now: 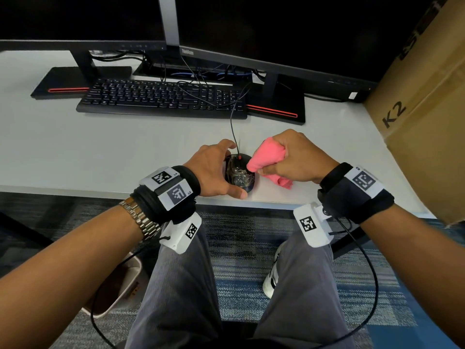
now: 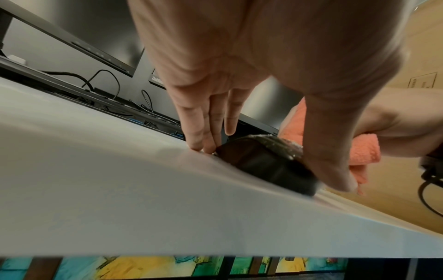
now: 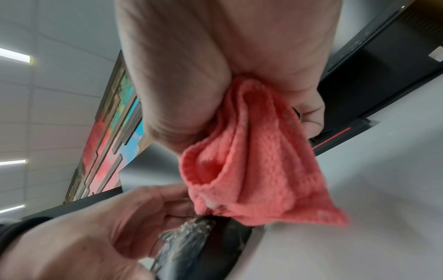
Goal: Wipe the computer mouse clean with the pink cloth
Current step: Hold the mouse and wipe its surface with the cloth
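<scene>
A black wired mouse lies near the front edge of the white desk, its top smeared with pale grime. My left hand holds it steady, fingers along its far side and thumb at its near end. My right hand grips a bunched pink cloth. The cloth's lower tip touches the mouse's right upper side.
A black keyboard lies behind the mouse, with two monitors on stands beyond it. A large cardboard box stands at the desk's right. The mouse cable runs back toward the keyboard. A bin sits on the floor.
</scene>
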Demonstrator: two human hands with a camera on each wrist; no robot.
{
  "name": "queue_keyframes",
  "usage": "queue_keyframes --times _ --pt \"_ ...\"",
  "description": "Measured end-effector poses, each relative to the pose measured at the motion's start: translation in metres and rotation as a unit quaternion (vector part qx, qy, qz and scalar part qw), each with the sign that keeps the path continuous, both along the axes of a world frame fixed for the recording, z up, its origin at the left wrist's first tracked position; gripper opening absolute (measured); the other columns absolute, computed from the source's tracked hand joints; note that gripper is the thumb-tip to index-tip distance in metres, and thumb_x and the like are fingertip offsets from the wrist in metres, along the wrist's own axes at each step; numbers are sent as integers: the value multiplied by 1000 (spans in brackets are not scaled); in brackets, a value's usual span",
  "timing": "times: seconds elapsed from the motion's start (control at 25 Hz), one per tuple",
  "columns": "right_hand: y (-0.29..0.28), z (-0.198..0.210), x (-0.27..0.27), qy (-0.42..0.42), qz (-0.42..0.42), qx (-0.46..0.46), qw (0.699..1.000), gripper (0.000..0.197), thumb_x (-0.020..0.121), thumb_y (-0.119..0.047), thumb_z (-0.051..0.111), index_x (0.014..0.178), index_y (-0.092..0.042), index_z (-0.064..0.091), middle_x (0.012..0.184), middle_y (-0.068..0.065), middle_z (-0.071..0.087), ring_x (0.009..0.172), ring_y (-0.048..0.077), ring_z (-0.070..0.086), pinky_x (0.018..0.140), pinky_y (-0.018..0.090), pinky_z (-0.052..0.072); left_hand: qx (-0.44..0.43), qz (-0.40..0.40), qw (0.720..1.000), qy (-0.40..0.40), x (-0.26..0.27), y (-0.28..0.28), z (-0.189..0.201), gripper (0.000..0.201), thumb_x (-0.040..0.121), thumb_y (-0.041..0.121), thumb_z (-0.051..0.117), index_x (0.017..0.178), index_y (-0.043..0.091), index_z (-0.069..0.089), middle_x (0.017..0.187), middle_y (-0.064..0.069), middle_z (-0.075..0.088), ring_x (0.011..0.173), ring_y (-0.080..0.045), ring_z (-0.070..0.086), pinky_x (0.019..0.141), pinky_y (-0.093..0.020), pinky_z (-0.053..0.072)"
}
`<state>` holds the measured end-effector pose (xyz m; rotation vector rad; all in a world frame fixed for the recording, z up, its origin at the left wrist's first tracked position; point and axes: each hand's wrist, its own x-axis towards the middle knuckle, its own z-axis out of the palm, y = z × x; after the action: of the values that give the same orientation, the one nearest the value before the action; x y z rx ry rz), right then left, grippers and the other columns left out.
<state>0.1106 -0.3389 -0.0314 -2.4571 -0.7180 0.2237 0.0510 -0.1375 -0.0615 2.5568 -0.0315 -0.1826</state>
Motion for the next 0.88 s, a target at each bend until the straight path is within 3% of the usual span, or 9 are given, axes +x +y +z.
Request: queue_keyframes --times 0.08,0.16,0.2,0.28,0.4,0.48,0.6,0.76,0.88 --pt "2 -2 -3 5 1 -4 1000 26 74 -17 85 91 -4 71 84 13 73 81 28 72 65 30 55 1 1 1000 -1 0 0 -1 111 52 47 90 144 21 32 135 -2 55 120 -23 52 92 -26 37" --pt "0 -2 -11 18 15 -5 1000 18 76 -15 84 81 -9 68 70 8 71 68 30 72 51 15 49 0 3 1000 -2 1 0 -2 111 51 48 90 143 21 32 135 -2 55 120 -22 51 93 -27 38" --pt "-1 0 -14 19 21 -9 1000 18 76 -13 83 74 -13 65 64 7 69 63 31 72 46 12 46 -2 4 1000 -2 1 0 -2 111 51 48 90 143 21 32 134 -2 55 119 -22 51 93 -27 38" --pt "-3 2 -16 29 25 -8 999 18 77 -9 81 72 -11 64 57 7 68 54 30 70 46 20 53 -1 6 1000 -3 1 0 -2 112 51 49 90 143 21 33 134 -2 56 118 -23 53 93 -28 39" --pt "-2 6 -10 22 8 4 1000 18 77 -12 81 87 -2 70 63 10 71 48 12 67 57 38 61 10 5 1000 -7 0 -1 -2 112 50 52 88 142 19 34 134 -3 56 118 -23 53 97 -31 41" --pt "4 8 -10 20 3 10 1000 18 78 -11 80 90 -3 70 68 13 73 53 20 71 57 38 61 13 6 1000 -7 0 -1 -2 112 50 53 88 142 19 34 133 -2 56 118 -23 52 97 -32 41" --pt "8 11 -18 25 7 13 1000 14 78 -6 78 77 -17 69 72 19 73 61 34 73 55 42 61 14 4 1000 -4 1 -2 -1 111 51 51 88 142 18 35 134 -3 56 118 -23 53 94 -28 39" --pt "6 12 -28 46 32 2 998 23 79 -5 76 68 -21 64 59 18 69 41 26 64 48 46 59 13 7 1000 -3 1 -1 -1 111 51 51 89 142 19 35 133 -3 56 116 -23 54 91 -27 39" --pt "6 15 -24 50 29 5 998 14 80 -4 77 75 -14 68 61 17 70 43 21 65 45 40 58 14 9 1000 -1 1 0 -1 111 51 51 89 142 19 34 134 -3 56 117 -22 53 91 -26 39"
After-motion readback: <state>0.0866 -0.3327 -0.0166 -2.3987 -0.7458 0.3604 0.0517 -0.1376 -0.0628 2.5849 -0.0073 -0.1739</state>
